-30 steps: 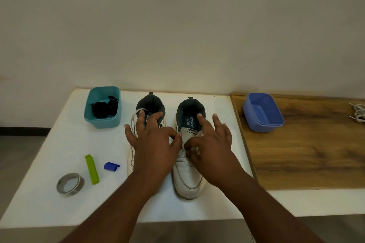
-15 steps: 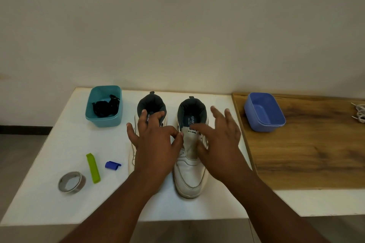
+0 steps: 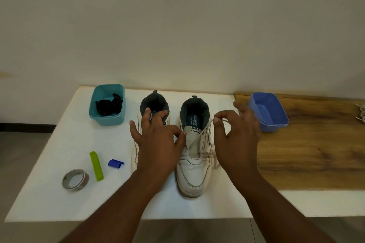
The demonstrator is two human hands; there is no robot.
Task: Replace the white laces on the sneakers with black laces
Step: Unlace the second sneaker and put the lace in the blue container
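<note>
- Clearly, the right hand [image 3: 237, 136] is pinching the white lace [image 3: 207, 152] off the right sneaker [image 3: 194, 163]; yanking could be snagging it in an eyelet
- the left hand [image 3: 158, 140] is pinching that sneaker's edge, steadying; black laces [image 3: 107, 104] are waiting in the teal tub [image 3: 106, 119]

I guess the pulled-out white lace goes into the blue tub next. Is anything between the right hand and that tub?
Nothing visible. The right hand pinches the white lace beside the right sneaker, and the empty blue tub sits just past its fingertips on the wooden board.
</note>
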